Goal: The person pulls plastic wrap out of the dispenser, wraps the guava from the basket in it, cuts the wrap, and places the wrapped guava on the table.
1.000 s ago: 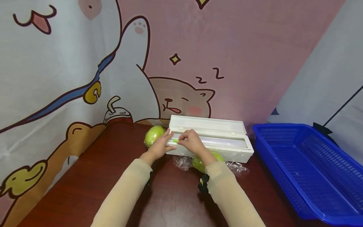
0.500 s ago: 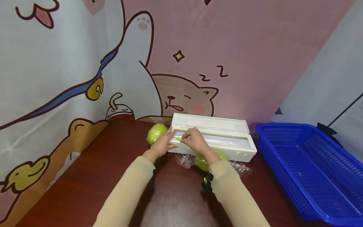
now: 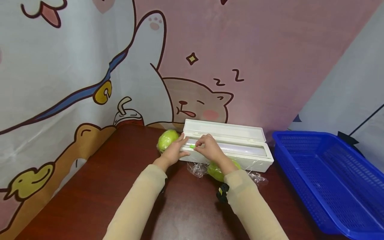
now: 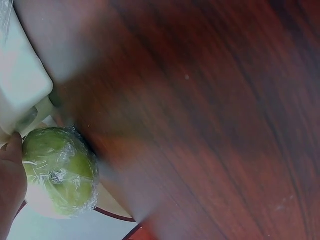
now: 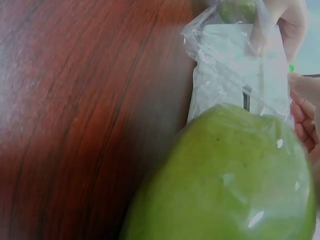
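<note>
A white cling film box (image 3: 253,162) lies along the back of the table with its lid (image 3: 225,129) raised and a roll of film (image 3: 241,149) inside. My left hand (image 3: 173,153) holds the box's left end, thumb on the front wall and fingers over the top. My right hand (image 3: 211,150) pinches a small green slide cutter (image 3: 192,146) near that same end. Left of the box sits a film-wrapped green fruit (image 3: 168,139), close to my left fingers. Before the box, partly behind my right wrist, lies a second green fruit (image 5: 225,175) with loose film (image 3: 198,169) around it.
At the right stands a large blue plastic basket (image 3: 322,173) with perforated walls. The dark red wooden table (image 3: 120,186) meets a cartoon-printed cloth (image 3: 264,60) at the back and left.
The whole head view has shifted slightly, so the scene sits a little further right. Both hands keep their places on the box and the green slide cutter.
</note>
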Demonstrator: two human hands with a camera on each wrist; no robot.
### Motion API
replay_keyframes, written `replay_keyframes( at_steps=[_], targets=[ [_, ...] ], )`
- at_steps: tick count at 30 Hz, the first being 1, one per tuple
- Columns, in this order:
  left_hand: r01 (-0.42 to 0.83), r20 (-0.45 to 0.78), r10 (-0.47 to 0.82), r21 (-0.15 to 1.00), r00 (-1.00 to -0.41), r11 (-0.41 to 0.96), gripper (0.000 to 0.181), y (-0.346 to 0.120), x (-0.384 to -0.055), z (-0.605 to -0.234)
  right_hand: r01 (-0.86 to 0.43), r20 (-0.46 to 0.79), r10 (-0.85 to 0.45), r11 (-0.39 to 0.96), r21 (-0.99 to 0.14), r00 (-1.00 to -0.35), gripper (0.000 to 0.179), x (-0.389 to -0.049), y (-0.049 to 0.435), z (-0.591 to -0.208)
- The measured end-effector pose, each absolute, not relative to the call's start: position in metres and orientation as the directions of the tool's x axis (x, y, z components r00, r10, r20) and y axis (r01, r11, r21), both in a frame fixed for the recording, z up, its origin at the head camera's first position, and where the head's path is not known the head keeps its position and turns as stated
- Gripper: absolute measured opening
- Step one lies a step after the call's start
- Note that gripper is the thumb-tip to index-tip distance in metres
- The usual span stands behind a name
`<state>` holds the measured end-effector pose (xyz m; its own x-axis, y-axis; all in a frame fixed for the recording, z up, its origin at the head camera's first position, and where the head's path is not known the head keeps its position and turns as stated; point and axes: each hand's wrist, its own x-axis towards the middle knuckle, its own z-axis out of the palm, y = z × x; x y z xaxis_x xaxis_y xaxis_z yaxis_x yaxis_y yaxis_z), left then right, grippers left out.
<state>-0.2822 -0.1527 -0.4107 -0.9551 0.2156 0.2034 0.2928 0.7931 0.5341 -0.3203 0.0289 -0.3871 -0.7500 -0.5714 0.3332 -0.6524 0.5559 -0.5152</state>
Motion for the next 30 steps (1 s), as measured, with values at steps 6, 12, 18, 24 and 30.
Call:
replay_keyframes(
  at_steps=[6,12,18,24,30],
  targets=[
    [0.274,0.191,0.201,0.541,-0.961,0.795,0.068,-0.152,-0.281,-0.41,-0.621,0.313,-0.555,0.544,-0.564,-0.77,0.012,-0.322,0.035,-0.39],
    [0.286,0.203,0.206,0.558,-0.957,0.779,0.068,-0.151,-0.282,-0.411,-0.606,0.313,-0.541,0.533,-0.59,-0.781,0.013,-0.323,0.043,-0.39],
    [0.28,0.198,0.203,0.55,-0.959,0.786,0.069,-0.151,-0.283,-0.412,-0.606,0.292,-0.554,0.547,-0.578,-0.779,0.013,-0.323,0.047,-0.386],
    [0.277,0.2,0.199,0.538,-0.96,0.796,0.07,-0.151,-0.281,-0.413,-0.56,0.222,-0.555,0.565,-0.606,-0.801,0.015,-0.324,0.044,-0.384],
    [0.286,0.199,0.211,0.536,-0.957,0.794,0.07,-0.151,-0.282,-0.411,-0.558,0.236,-0.544,0.562,-0.61,-0.805,0.014,-0.324,0.044,-0.384]
  ],
)
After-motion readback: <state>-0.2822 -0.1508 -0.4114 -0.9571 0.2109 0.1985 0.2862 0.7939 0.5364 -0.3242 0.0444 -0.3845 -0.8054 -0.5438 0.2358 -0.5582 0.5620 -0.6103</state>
